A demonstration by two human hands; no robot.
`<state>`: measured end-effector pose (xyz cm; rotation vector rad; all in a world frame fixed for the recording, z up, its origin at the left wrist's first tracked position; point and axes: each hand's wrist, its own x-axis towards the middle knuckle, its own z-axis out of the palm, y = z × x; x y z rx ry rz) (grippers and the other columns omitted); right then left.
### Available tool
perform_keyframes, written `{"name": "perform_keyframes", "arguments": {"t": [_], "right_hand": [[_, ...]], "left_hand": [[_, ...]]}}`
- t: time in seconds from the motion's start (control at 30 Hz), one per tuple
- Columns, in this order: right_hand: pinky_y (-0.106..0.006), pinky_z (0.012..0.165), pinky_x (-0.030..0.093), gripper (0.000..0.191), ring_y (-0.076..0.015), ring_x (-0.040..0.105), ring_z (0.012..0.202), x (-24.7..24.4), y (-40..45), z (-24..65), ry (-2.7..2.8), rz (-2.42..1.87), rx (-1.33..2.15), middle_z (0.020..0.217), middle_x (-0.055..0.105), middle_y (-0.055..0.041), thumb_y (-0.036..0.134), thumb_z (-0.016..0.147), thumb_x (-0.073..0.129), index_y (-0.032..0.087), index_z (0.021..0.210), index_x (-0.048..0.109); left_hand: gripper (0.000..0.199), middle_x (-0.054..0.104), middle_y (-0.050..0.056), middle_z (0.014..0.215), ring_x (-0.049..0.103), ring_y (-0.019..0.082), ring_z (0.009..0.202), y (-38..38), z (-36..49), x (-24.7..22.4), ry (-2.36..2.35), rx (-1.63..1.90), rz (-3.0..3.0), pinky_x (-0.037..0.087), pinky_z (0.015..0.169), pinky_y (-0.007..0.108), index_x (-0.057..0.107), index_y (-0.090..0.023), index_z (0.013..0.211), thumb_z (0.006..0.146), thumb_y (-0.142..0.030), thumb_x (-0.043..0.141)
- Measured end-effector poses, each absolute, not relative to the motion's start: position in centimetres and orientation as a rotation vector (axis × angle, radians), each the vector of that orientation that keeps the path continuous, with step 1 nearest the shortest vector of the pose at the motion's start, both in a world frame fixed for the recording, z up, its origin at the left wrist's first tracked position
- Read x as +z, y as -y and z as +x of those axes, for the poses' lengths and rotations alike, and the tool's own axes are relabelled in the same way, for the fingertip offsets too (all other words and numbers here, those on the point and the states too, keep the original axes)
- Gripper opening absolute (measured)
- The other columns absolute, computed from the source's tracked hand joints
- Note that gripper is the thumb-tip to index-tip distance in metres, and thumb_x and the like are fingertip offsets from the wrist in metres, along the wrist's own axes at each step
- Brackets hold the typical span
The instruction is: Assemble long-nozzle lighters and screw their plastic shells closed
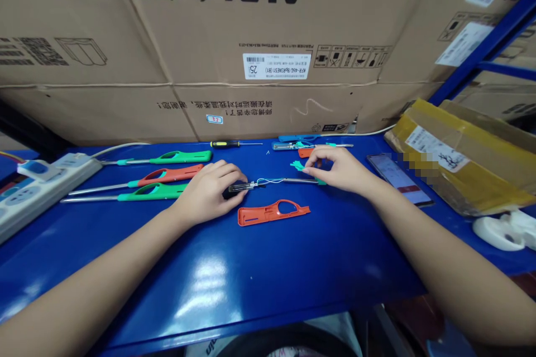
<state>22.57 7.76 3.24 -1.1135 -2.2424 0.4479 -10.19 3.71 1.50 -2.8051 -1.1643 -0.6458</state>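
Dark tank (240, 187) partly hidden by the left hand (213, 189)

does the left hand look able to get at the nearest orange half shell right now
Likely yes: nothing shows between the left hand and the orange half shell, though that hand's fingers hold a dark part.

you face three assembled lighters (191, 157) and two orange casing pieces (268, 213). also before you: one screwdriver (226, 144), one phone (393, 177), one power strip (52, 188).
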Motion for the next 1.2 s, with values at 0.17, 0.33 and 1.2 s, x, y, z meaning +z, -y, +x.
{"name": "perform_keyframes", "arguments": {"t": [0.17, 0.33, 1.2], "right_hand": [[-0.038, 0.087, 0.046, 0.008, -0.0215, 0.064, 0.09, 3.8, -5.7, 20.8, 2.295, -0.896, 0.211, 0.089, 0.071, -0.0047, 0.024, 0.091, 0.064, 0.022, 0.083, 0.064], [-0.04, 0.089, 0.043, 0.008, -0.0232, 0.062, 0.095, 3.4, -5.2, 20.5, 2.487, -0.962, 0.109, 0.095, 0.069, -0.0056, 0.024, 0.095, 0.06, 0.022, 0.088, 0.063], [-0.041, 0.09, 0.044, 0.014, -0.0248, 0.059, 0.1, 2.1, -5.5, 19.6, 2.497, -0.944, 0.146, 0.102, 0.068, -0.0075, 0.034, 0.096, 0.061, 0.022, 0.101, 0.065]], "left_hand": [[0.021, 0.07, 0.009, 0.108, 0.061, 0.024, 0.096, -2.9, -9.1, 1.8, 1.171, -0.727, -2.717, 0.049, 0.086, 0.039, 0.067, -0.018, 0.111, 0.097, -0.03, 0.056], [0.029, 0.07, 0.01, 0.113, 0.062, 0.027, 0.101, -3.1, -8.6, 0.8, 1.336, -0.685, -2.744, 0.052, 0.09, 0.043, 0.068, -0.019, 0.118, 0.096, -0.036, 0.059], [0.01, 0.073, 0.004, 0.093, 0.063, 0.019, 0.082, -2.9, -8.1, 0.3, 1.387, -0.979, -2.841, 0.053, 0.077, 0.032, 0.067, -0.02, 0.099, 0.094, -0.028, 0.064]]}}
